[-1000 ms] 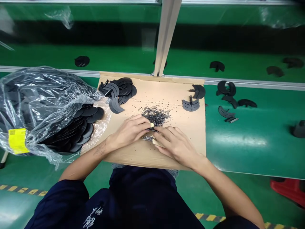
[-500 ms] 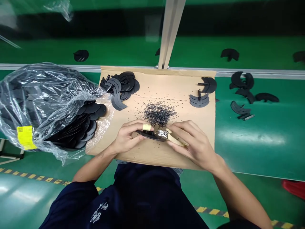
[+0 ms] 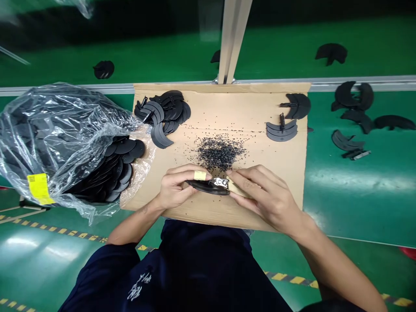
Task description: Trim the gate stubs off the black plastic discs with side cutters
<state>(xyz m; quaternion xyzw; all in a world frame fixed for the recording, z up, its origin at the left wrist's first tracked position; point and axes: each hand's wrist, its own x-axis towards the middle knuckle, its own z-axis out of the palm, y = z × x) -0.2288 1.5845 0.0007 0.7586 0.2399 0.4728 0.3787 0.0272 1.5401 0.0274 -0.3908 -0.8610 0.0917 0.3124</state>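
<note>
My left hand (image 3: 177,187) is closed on a flat black curved plastic part (image 3: 205,187), held edge-on over the cardboard sheet (image 3: 247,208); a tan tape band wraps one fingertip. My right hand (image 3: 261,195) is closed round a small cutting tool (image 3: 227,184) with tan handles and a shiny metal head that meets the part's right end. Just beyond the hands lies a heap of black trimmings (image 3: 220,152). A pile of black crescent parts (image 3: 164,115) sits at the sheet's far left. Two more crescent parts (image 3: 282,131) lie at its far right.
A clear plastic bag (image 3: 55,134) of black discs with a yellow label (image 3: 39,189) lies at the left. More black parts (image 3: 352,112) are scattered on the green bench to the right and beyond the metal rail (image 3: 65,89). A pale post (image 3: 234,41) rises at the back.
The hands have lifted slightly off the cardboard and the black part and tool head now show between them. The camera has tilted, shifting the scene upward and right.
</note>
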